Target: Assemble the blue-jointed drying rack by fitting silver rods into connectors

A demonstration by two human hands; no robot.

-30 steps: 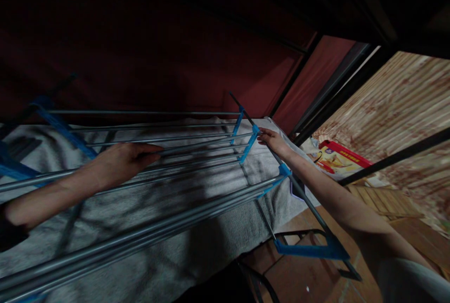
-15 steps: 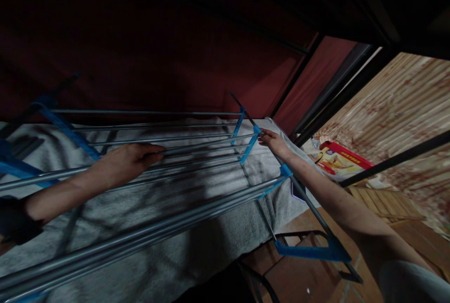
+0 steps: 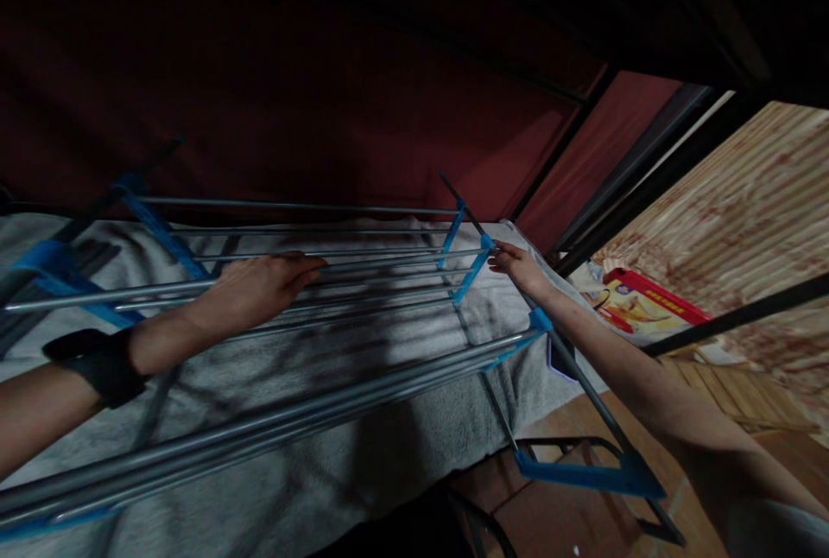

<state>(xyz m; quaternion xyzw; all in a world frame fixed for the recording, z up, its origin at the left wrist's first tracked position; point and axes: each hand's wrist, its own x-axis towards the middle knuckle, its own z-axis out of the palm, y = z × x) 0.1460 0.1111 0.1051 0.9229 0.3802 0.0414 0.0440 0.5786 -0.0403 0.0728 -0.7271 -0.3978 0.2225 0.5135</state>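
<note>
A rack of grey metal tubes with blue plastic brackets lies across a grey towel-like cloth (image 3: 311, 472). My left hand (image 3: 265, 286), a black band (image 3: 97, 364) on its wrist, is closed around one long metal tube (image 3: 395, 262) of the rack. At that tube's right end is a blue bracket (image 3: 476, 271). Beside it, my right hand (image 3: 522, 271) has its fingers bent around the rack's dark upright (image 3: 579, 377), fingertips close to the bracket. The palm sides of both hands are hidden.
Several more tubes (image 3: 311, 415) run along the near side. A blue foot piece (image 3: 589, 478) stands over the tiled floor (image 3: 537, 510). At right are a red and yellow box (image 3: 651, 303), wooden slats (image 3: 738, 389) and a dark frame bar (image 3: 764, 312). A phone-like object (image 3: 560, 361) lies by the upright.
The view has turned slightly left, so the rack and box appear further right. My left hand still grips the tube, with more of its forearm and wristband showing. The right hand stays by the bracket.
</note>
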